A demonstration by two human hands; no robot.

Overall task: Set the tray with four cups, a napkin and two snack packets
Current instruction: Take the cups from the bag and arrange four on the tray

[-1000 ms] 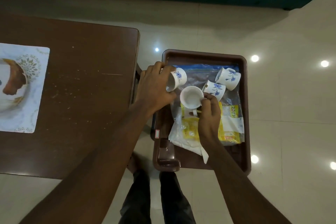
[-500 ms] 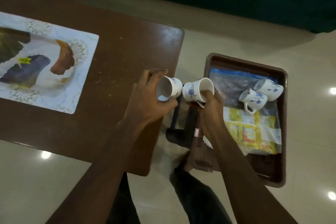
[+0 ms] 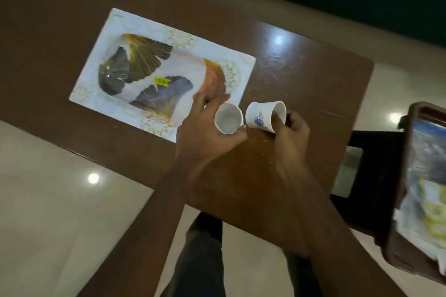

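A brown wooden table (image 3: 301, 75) carries a white patterned tray (image 3: 135, 60), with a dark brown tray (image 3: 407, 176) of blurred packets off its right end. Above the table beside the patterned tray, the left hand (image 3: 207, 132) grips one white cup (image 3: 228, 119), mouth upward. The right hand (image 3: 289, 132) pinches a tilted blue-flowered cup (image 3: 261, 116) by its rim.

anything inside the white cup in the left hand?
The white cup in the left hand looks empty: bare white interior down to the bottom. Fingers cover its outside.
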